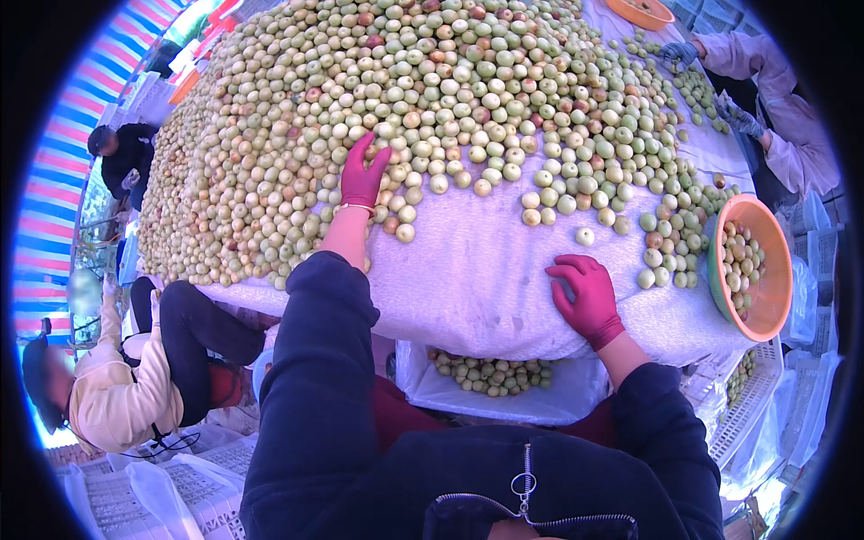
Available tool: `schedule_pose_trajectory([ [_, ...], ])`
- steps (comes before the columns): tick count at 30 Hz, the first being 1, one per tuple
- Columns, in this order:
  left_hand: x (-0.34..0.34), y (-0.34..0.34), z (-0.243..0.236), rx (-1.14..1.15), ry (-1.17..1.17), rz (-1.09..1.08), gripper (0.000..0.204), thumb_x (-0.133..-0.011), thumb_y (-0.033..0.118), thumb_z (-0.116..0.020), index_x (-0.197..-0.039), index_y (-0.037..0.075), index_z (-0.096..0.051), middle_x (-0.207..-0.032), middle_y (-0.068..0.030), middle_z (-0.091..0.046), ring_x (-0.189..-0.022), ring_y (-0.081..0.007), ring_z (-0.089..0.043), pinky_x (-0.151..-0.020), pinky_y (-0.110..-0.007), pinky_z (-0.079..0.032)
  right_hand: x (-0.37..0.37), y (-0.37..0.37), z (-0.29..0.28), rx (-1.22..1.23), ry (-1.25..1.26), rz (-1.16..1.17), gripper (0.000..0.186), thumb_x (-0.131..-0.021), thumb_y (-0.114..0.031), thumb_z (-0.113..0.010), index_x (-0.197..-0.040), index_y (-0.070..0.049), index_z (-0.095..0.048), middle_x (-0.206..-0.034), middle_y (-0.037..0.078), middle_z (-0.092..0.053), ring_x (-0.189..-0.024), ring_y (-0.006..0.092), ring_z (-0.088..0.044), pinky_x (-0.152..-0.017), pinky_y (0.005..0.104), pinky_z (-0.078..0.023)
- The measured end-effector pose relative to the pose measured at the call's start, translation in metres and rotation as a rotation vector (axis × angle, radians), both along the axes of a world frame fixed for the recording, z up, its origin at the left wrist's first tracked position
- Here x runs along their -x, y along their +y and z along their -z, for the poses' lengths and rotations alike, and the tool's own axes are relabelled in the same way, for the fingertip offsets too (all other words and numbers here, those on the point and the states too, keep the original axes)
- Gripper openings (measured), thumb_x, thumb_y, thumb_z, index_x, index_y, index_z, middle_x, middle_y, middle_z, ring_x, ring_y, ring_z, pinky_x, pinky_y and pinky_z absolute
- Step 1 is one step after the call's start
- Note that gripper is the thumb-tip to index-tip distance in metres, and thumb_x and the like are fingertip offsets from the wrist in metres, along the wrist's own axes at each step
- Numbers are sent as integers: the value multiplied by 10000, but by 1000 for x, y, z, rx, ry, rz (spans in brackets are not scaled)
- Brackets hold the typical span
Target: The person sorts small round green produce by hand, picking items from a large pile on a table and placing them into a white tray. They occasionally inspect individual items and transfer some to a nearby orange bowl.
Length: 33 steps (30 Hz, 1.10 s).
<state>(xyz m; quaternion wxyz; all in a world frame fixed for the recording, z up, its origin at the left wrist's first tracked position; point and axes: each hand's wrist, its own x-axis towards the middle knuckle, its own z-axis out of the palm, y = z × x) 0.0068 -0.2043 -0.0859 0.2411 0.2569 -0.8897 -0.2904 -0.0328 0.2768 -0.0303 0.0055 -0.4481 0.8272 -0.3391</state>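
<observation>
A large heap of small round green-yellow fruits, like green jujubes (450, 81), some of them reddish, spreads over a table covered with a pale cloth (468, 261). At the heap's near edge is my left hand (363, 180) in a red glove, thumb and fingers apart, touching the fruits with none visibly gripped. My right hand (589, 299), also red-gloved, hovers over or rests on the cloth to the right. Its fingers are partly bent and spaced from the thumb, and nothing shows in them. One loose jujube (585, 237) lies just beyond it.
An orange bowl (779, 270) with jujubes tilts at the right edge. Below the table's front edge is a lined crate (414, 382) holding more fruit. One person (135, 387) sits at left, another (126, 157) farther back; gloved hands (738, 115) work at far right.
</observation>
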Motion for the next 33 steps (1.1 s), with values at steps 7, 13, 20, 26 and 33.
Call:
schedule_pose_trajectory([
  [7,26,78,-24,-98,-41,163,494,-815,454,-755,-1253,234,-686,-1415,-75,-574,-1311,-234,-530,-1095,-484,-382,-1,-3,3,4,18,2,227,-785,-78,-703,-1010,-107,-693,-1090,103,-675,-1025,321,-632,-891,429,-491],
  [13,49,169,-30,100,-2,460,509,-807,446,-733,-1278,263,-665,-1453,-43,-522,-1339,-262,-492,-1092,-637,-299,-1,-1,6,18,27,-2,248,-780,-62,-699,-1023,-112,-695,-1097,105,-676,-1026,322,-634,-896,427,-491],
  [20,43,217,-50,20,45,887,639,-867,355,-727,-1433,142,-518,-1491,-118,-484,-1403,-297,-433,-1137,-411,-377,0,-2,5,54,30,-8,226,-776,-47,-694,-997,-98,-694,-1076,112,-682,-990,334,-645,-868,432,-511],
  [26,48,56,-58,328,126,326,699,-876,366,-740,-1440,51,-474,-1448,-171,-507,-1360,-329,-464,-1126,-434,-369,1,-2,4,46,17,0,206,-774,-41,-697,-973,-90,-692,-1048,109,-686,-971,329,-651,-846,433,-521],
  [33,44,-25,-17,295,-128,12,770,-801,656,-667,-1385,163,-572,-1371,-142,-581,-1314,-266,-503,-1094,-456,-382,2,-4,2,22,13,3,220,-770,-39,-699,-982,-96,-691,-1057,100,-684,-973,324,-650,-851,431,-519],
])
